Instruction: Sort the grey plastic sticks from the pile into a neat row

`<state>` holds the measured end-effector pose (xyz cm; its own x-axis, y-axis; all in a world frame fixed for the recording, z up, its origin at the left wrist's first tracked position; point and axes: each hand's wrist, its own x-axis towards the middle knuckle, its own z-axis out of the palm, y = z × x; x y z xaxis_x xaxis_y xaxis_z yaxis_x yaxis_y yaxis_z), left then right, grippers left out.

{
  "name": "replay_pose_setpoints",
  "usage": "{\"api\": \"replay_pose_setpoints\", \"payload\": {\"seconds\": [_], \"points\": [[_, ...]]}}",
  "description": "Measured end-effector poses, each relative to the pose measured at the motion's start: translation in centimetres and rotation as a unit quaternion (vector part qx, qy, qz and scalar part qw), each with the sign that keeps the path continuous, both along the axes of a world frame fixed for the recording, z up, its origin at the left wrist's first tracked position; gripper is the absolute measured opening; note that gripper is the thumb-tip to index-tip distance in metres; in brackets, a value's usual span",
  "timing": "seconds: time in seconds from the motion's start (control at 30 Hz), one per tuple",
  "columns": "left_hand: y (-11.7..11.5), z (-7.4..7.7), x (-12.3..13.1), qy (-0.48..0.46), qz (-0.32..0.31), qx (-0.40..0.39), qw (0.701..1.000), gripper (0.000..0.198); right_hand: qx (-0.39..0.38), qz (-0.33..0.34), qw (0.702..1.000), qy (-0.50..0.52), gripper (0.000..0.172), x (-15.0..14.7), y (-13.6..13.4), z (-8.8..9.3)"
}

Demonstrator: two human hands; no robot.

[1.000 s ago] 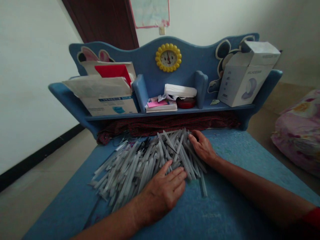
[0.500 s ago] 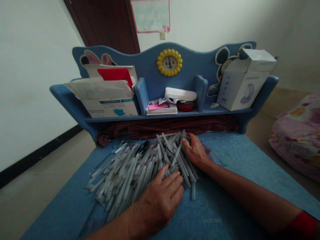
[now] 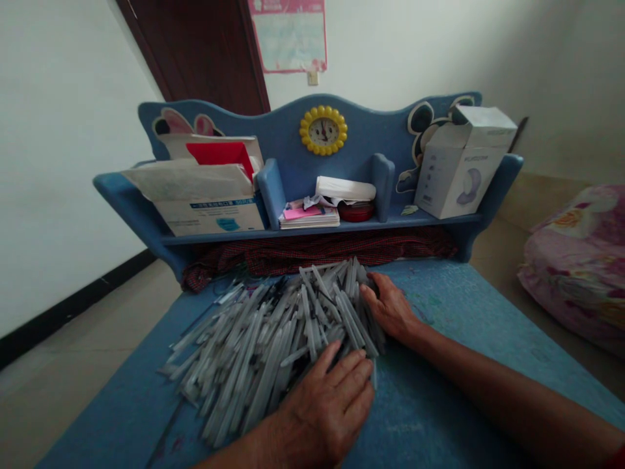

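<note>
A loose heap of slim, translucent grey plastic strips (image 3: pixel 263 345) lies on the blue desktop, with some dark bits among them. My left hand (image 3: pixel 327 404) rests over the heap's near right edge, palm down, fingers stretched out and the thumb apart. At the far right side of the heap, my right hand (image 3: pixel 390 306) lies against the strips with its thumb and fingers apart. Its fingertips are partly hidden by the strips. Neither hand has a strip visibly gripped.
Behind the heap, a red-and-black checked cloth (image 3: pixel 312 251) is tucked under a blue shelf (image 3: pixel 293 233). On the shelf stand a mask box (image 3: pixel 209 212), a stack of papers (image 3: pixel 310 220), a red round tin (image 3: pixel 356 211) and a white box (image 3: pixel 461 176). A yellow clock (image 3: pixel 323 130) hangs above.
My left hand has shifted slightly right and nearer. My right hand stays at the heap's right side, where the strips look pushed closer together. The camera view has shifted a little.
</note>
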<state>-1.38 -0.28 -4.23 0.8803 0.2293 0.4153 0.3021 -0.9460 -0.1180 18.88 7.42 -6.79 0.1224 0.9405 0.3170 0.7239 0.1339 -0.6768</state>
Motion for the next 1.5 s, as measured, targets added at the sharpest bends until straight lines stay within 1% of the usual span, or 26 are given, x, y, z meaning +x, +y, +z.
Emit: {"api": "replay_pose_setpoints", "payload": {"seconds": [0.13,0.27,0.37,0.43,0.5,0.6,0.7,0.77,0.87,0.97,1.07,1.23,1.5], "points": [[0.0,0.7,-0.1,0.025,-0.007,-0.025,0.999,0.026,0.016,0.006,1.000,-0.001,0.044,0.9,0.2,0.0],[0.5,0.8,-0.3,0.009,-0.030,-0.050,0.998,0.027,0.024,0.003,1.000,-0.014,0.038,2.4,0.0,0.7],[0.8,1.2,-0.5,0.003,-0.021,-0.063,0.998,0.027,0.033,0.004,0.996,-0.080,0.027,2.9,-0.8,1.7],[1.0,1.9,-0.7,-0.002,-0.005,-0.073,0.997,0.025,0.030,-0.002,0.990,-0.137,0.023,2.5,-1.4,2.4],[1.1,2.8,-0.9,-0.005,0.012,-0.087,0.996,0.022,0.004,-0.012,0.982,-0.189,0.024,1.8,-2.1,3.1],[1.6,4.4,-0.8,-0.013,0.027,-0.111,0.993,0.021,-0.067,-0.016,0.966,-0.250,0.031,0.6,-2.7,3.7],[2.3,5.6,0.0,-0.040,0.024,-0.149,0.988,0.018,-0.120,-0.017,0.955,-0.270,0.034,-0.1,-2.8,4.0],[3.0,5.9,0.8,-0.080,0.033,-0.183,0.979,0.016,-0.138,-0.015,0.955,-0.261,0.035,-0.2,-2.7,4.0],[3.9,5.5,1.6,-0.139,0.051,-0.216,0.965,0.016,-0.160,-0.004,0.963,-0.219,0.032,0.1,-2.4,3.9],[4.6,4.6,1.7,-0.158,0.062,-0.225,0.960,0.016,-0.173,0.012,0.969,-0.174,0.028,0.4,-2.0,3.7],[4.8,4.0,1.6,-0.175,0.063,-0.221,0.957,0.016,-0.188,0.027,0.970,-0.152,0.029,0.7,-1.6,3.5],[4.8,3.8,1.6,-0.181,0.052,-0.212,0.959,0.017,-0.215,0.052,0.969,-0.114,0.030,1.1,-1.4,3.6],[4.7,3.7,2.0,-0.173,0.041,-0.208,0.962,0.016,-0.251,0.059,0.966,-0.038,0.029,1.3,-1.8,3.8]]}}
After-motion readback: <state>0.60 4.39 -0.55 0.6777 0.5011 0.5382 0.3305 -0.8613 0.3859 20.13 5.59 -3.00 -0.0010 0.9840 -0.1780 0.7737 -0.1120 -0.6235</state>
